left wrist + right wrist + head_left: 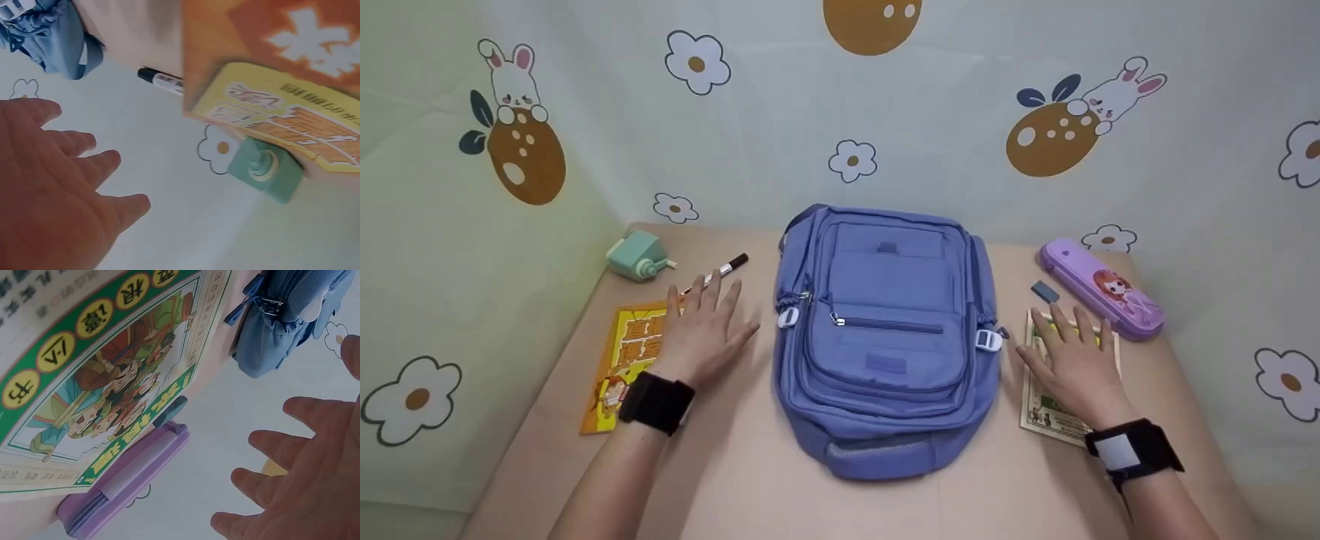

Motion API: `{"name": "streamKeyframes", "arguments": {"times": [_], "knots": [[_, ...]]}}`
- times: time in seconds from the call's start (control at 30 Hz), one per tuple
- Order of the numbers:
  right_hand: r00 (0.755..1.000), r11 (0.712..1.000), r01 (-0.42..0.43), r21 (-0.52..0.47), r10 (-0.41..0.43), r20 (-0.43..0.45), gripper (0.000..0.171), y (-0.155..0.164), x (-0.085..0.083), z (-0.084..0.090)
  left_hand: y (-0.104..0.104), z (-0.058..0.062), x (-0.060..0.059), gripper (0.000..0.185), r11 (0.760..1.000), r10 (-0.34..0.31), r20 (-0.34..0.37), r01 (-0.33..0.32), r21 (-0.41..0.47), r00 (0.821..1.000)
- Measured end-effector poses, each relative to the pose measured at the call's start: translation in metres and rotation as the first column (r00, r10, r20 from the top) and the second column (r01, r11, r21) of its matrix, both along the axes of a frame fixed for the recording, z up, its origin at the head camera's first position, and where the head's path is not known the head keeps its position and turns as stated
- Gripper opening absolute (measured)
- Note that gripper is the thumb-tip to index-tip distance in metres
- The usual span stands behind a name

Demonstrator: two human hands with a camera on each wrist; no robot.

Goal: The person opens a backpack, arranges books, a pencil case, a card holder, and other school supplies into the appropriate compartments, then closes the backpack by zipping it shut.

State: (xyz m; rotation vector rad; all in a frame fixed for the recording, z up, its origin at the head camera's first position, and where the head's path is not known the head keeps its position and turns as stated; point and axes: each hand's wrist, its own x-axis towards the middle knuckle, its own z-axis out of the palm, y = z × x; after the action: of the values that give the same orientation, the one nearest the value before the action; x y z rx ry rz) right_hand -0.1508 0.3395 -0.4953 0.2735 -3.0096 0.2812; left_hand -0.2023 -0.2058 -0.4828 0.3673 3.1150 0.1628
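Blue backpack (885,345) flat at centre of the pink counter (735,480), front pockets up, zips closed. Left hand (706,330) at 9 o'clock of the backpack, fingers spread and relaxed, grasping nothing, over the top-right corner of an orange-yellow book (619,367); contact with the book unclear from the left wrist view. Black marker (720,271) just beyond the fingertips at 12 o'clock, green pencil sharpener (639,256) at 10 o'clock of that hand. Right hand (1076,367) at 3 o'clock of the backpack, flat and released, fingers straight, over a green-bordered picture book (1046,412). Small grey-blue eraser (1044,292) at 12 o'clock of the right hand, purple pencil case (1099,286) at 1 o'clock, near the eraser but apart.
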Motion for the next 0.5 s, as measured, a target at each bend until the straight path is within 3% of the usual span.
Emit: {"name": "streamKeyframes", "arguments": {"times": [0.13,0.27,0.37,0.5], "knots": [[0.995,0.998,-0.054,-0.038,0.05,-0.081,0.051,-0.005,0.002,0.003,0.027,0.016,0.011,0.078,0.998,-0.059,0.023,0.059,-0.005,0.998],[0.99,0.99,-0.107,-0.087,0.098,-0.106,0.034,-0.014,0.001,0.005,0.075,0.037,0.031,0.075,0.978,-0.205,0.059,0.203,0.041,0.977],[0.992,0.986,-0.113,-0.124,0.104,-0.078,0.029,-0.022,-0.003,0.003,0.117,0.044,0.05,0.073,0.934,-0.357,0.101,0.351,0.072,0.929],[0.994,0.981,-0.103,-0.164,0.094,-0.063,0.025,-0.03,-0.008,0.0,0.166,0.04,0.072,0.075,0.864,-0.502,0.144,0.501,0.05,0.853]]}}
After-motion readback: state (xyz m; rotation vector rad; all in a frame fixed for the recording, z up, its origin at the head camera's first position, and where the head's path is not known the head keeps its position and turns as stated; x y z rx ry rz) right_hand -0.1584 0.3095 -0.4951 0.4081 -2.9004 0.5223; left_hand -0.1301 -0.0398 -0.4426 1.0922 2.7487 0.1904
